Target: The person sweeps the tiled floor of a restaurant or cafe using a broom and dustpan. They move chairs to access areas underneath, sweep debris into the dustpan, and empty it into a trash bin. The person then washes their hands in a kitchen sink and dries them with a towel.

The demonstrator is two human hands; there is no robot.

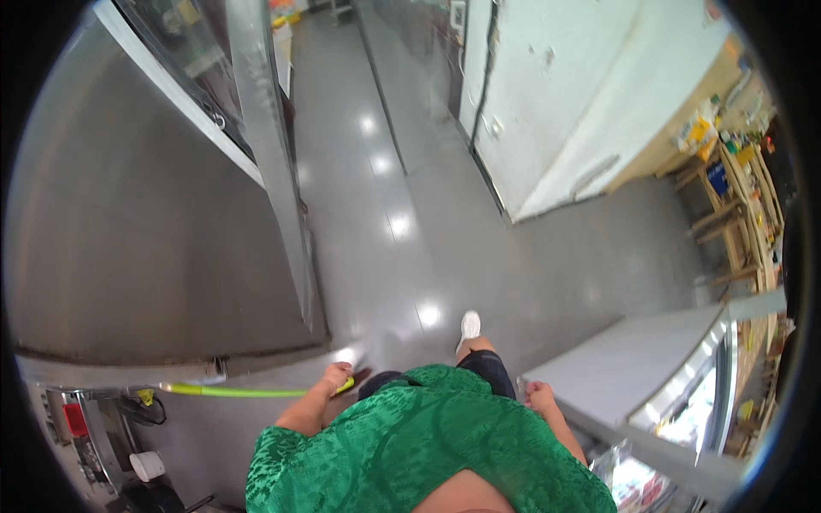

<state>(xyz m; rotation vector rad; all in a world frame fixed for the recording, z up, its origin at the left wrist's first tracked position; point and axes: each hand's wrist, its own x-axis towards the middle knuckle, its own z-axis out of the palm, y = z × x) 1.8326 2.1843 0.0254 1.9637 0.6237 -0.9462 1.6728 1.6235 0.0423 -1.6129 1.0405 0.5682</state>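
Note:
My left hand (336, 376) is closed round a long yellow-green pole (248, 392). The pole stretches out to the left, almost level in the picture, and a short end of it sticks out past my fist. What the pole belongs to does not show. On the other side, my right hand (539, 396) hangs by my body with its fingers curled in. Whatever it holds, if anything, is hidden. It is beside the corner of a white-topped cabinet (629, 359); I cannot tell whether they touch.
Shiny grey tiles cover the floor (410, 248), where my white shoe (469, 330) is planted. At the left rises a brown panel (171, 231) beside a glass door. A white wall corner (547, 128) juts in ahead. Wooden shelves (740, 231) line the right; a white bucket (147, 466) is at lower left.

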